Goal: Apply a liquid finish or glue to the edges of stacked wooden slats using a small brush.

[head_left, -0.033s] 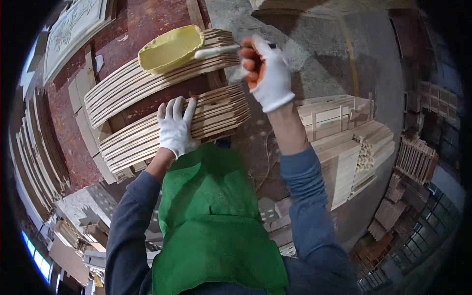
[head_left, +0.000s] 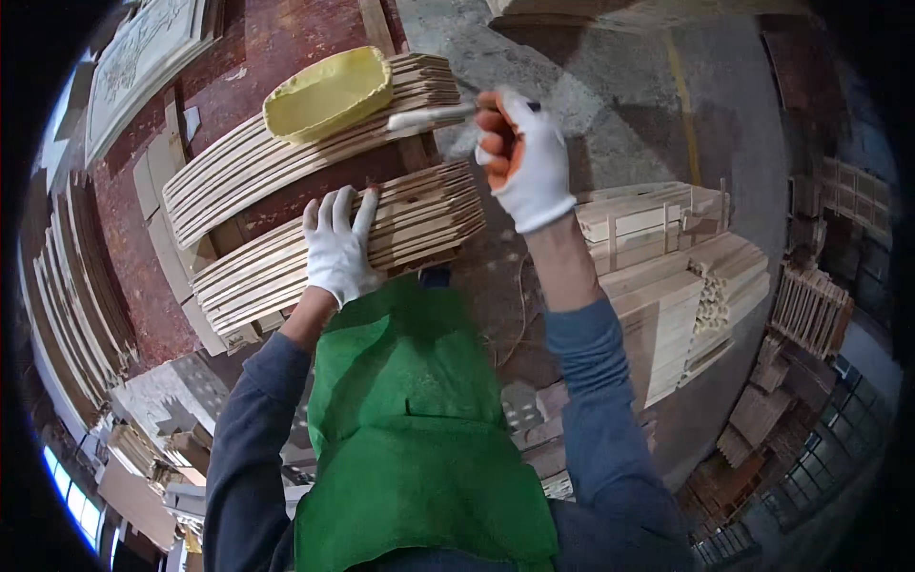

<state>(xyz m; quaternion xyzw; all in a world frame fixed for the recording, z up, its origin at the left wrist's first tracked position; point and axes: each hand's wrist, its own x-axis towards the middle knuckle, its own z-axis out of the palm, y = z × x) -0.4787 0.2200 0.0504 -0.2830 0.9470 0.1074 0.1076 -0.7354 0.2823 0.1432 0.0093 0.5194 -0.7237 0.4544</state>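
White slim rod-like tool (head_left: 424, 117): held out over the right end of the far stack, just beside the yellow container; contact with the wood, can't tell. White-gloved right hand with orange-coated fingers (head_left: 532, 172) has its fingers curled in, pinching the tool's rear (slightly blurred, exact finger placement unclear). Yellow oval open-topped container with a rough rim (head_left: 315, 119) sits on the far stack of pale, curved wooden strips (head_left: 214, 191). White-gloved left hand (head_left: 338, 243) lies palm down, fingers spread, on the near stack of pale wooden strips (head_left: 419, 219). Both stacks rest above a worn dark-red surface (head_left: 272, 33). Green cloth apron (head_left: 405, 381) below. Pale stacked timber (head_left: 653, 286) on the right, well apart.
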